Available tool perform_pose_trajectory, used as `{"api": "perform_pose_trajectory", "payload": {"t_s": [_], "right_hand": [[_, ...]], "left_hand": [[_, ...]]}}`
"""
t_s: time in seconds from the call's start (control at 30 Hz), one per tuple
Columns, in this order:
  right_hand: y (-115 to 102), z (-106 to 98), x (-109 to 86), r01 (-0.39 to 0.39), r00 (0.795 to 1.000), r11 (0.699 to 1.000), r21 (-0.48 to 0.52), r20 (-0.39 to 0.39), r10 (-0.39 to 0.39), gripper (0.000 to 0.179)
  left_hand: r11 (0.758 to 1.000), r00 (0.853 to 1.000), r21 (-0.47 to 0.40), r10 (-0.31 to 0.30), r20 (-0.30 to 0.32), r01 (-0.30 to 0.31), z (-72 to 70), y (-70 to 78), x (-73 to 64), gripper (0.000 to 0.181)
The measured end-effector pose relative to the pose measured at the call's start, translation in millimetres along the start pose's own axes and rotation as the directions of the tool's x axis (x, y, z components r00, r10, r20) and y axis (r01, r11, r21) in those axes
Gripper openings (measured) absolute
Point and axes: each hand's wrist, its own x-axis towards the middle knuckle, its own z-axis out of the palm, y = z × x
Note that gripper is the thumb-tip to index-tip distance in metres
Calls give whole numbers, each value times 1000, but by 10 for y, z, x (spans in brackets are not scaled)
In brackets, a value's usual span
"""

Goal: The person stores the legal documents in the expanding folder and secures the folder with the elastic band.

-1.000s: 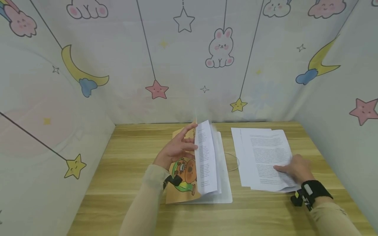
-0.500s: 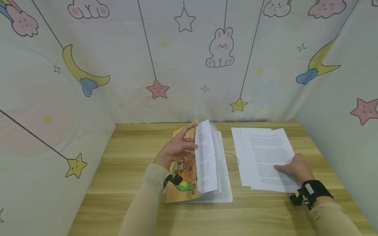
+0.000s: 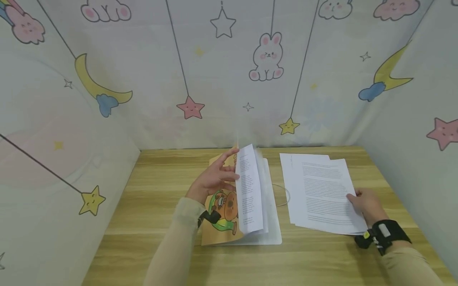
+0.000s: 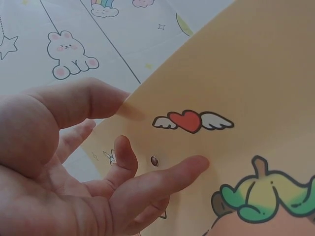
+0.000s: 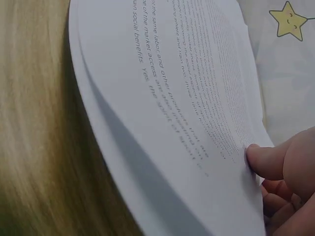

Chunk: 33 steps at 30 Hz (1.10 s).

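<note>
A tan folder [image 3: 218, 235] with cartoon animal prints stands half opened on the table, printed sheets [image 3: 250, 190] upright against its raised cover. My left hand [image 3: 212, 180] has its fingers spread against the outside of that cover; in the left wrist view the fingers [image 4: 182, 172] touch the tan face near a winged-heart print [image 4: 189, 121]. To the right lies a loose stack of printed papers [image 3: 322, 194]. My right hand [image 3: 366, 204] pinches its right edge, thumb on top and fingers underneath. In the right wrist view the top paper [image 5: 167, 137] bows upward.
A thin elastic loop [image 3: 282, 196] sticks out from the folder's right side toward the loose papers. The wooden table [image 3: 268, 266] ends at fabric walls [image 3: 229, 91] printed with stars, moons and rabbits at the back and both sides.
My right hand has shifted rightward from lying over the papers to gripping their right edge, and the top papers have slid slightly. The left hand and folder stay in place.
</note>
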Motion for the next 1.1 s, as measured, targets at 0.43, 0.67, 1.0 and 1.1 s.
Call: {"api": "perform_pose_trajectory", "payload": {"t_s": [0.43, 0.67, 1.0, 1.1], "right_hand": [[179, -105, -49, 68, 997, 996, 55, -41, -66, 55], [259, -113, -81, 135, 988, 990, 49, -88, -130, 61], [269, -174, -118, 110, 983, 989, 101, -156, -93, 60], [260, -207, -146, 118, 981, 987, 112, -167, -98, 61]], "left_hand": [[1000, 1000, -13, 1, -4, -2, -27, 6, -20, 88], [1000, 1000, -19, 3, -6, -3, -53, -9, -21, 89], [1000, 1000, -23, 13, -4, -13, -70, -17, -20, 89], [1000, 1000, -23, 14, -3, -14, -76, -18, -20, 90]]}}
